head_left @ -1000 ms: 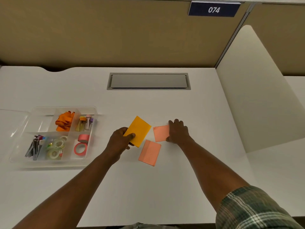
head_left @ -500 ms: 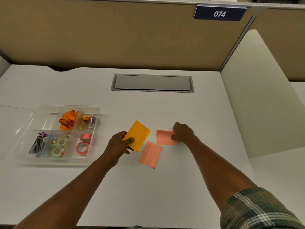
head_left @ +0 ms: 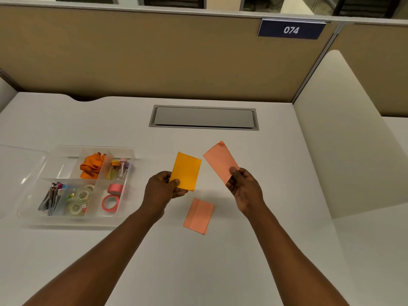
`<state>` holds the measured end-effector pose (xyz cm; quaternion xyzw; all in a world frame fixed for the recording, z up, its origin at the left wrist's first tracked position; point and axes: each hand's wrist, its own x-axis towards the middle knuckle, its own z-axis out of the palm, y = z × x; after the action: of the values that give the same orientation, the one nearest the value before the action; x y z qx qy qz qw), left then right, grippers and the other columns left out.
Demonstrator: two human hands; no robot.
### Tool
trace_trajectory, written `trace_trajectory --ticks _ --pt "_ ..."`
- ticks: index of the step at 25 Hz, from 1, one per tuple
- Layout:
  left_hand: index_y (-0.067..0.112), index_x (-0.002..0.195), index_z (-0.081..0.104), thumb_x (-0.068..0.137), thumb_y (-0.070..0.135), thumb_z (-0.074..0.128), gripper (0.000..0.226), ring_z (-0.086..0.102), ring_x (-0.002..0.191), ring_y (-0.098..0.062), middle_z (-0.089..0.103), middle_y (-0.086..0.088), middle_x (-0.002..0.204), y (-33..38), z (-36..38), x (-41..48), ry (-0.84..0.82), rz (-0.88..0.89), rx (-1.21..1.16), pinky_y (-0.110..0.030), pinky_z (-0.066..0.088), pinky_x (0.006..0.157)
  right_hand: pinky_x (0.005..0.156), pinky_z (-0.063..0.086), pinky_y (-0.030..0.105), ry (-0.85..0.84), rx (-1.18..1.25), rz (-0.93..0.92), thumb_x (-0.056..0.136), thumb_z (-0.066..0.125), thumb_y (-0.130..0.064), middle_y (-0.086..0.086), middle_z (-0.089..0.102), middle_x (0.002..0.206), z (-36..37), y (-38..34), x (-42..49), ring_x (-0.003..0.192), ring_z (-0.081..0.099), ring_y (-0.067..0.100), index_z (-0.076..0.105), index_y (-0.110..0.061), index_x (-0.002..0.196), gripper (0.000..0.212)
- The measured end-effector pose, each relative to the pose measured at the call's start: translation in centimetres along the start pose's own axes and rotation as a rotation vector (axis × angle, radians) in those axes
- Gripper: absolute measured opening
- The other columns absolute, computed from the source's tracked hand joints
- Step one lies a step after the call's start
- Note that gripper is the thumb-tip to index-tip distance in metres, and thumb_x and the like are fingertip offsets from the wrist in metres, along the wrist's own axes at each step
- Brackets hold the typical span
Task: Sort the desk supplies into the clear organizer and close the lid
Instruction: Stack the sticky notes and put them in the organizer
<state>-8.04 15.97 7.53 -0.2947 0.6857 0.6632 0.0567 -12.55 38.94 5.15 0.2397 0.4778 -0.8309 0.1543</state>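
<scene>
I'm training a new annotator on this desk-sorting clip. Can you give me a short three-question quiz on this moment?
1. True or false: the left hand holds the yellow-orange pad.
2. How many pink pads lie flat on the desk?
A) none B) one C) two
3. Fill in: the two pink tape rolls sit in the organizer's front ____ compartment.

Key
1. True; thumb and fingers pinch its lower corner.
2. B. One pink pad lies on the desk; the right hand holds up the other pink pad.
3. Right.
</scene>
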Motion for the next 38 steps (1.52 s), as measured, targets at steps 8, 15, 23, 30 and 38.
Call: trace_trajectory --ticks 8,15,23,30,38 --pt "0.005 0.093 0.056 0.096 0.012 0.059 0.008 0.074 0.067 -0.032 0.071 -0.023 0.084 1.2 0.8 -0.4 0.011 0.067 -0.023 -0.035 0.061 0.06 0.059 0.057 0.022 -0.003 0.087 0.013 0.093 0.065 -0.013 0.009 0.066 0.087 1.8 0.2 -1.6 0.072 0.064 0.018 0.062 -0.006 0.102 0.012" --pt "-0.001 0.094 0.054 0.095 0.017 0.062 0.02 0.073 0.061 -0.028 0.071 -0.021 0.078 2.1 1.0 -0.9 0.02 0.096 -0.001 -0.029 0.059 0.054 0.066 0.059 0.024 -0.043 0.11 0.022 0.095 0.062 -0.009 0.012 0.07 0.104 3.5 0.3 -2.6 0.076 0.073 0.017 0.058 -0.006 0.117 0.023" --pt "0.01 0.095 0.058 0.099 0.021 0.055 0.012 0.075 0.074 -0.023 0.074 -0.01 0.088 2.2 1.9 -1.5 -0.019 0.182 -0.101 -0.028 0.06 0.065 0.074 0.057 0.035 0.011 -0.019 0.069 0.091 0.068 -0.018 0.01 0.07 0.108 5.1 1.5 -3.2 0.095 0.069 0.025 0.063 -0.013 0.109 0.019" --pt "0.018 0.104 0.064 0.102 0.025 0.048 0.018 0.074 0.083 -0.023 0.072 -0.005 0.1 1.2 2.1 -1.6 -0.055 0.142 -0.109 -0.034 0.061 0.072 0.069 0.054 0.032 0.089 -0.095 0.109 0.089 0.072 -0.02 0.007 0.07 0.1 6.0 2.4 -3.4 0.087 0.066 0.02 0.065 -0.016 0.102 0.016" --pt "0.015 0.117 0.062 0.096 0.02 0.06 0.022 0.074 0.083 -0.02 0.074 -0.004 0.103 0.4 2.4 -1.4 -0.132 0.143 -0.027 -0.037 0.061 0.076 0.072 0.054 0.032 0.124 -0.195 0.137 0.088 0.074 -0.026 0.005 0.069 0.109 7.0 4.2 -3.4 0.104 0.063 0.022 0.064 -0.019 0.102 0.018"
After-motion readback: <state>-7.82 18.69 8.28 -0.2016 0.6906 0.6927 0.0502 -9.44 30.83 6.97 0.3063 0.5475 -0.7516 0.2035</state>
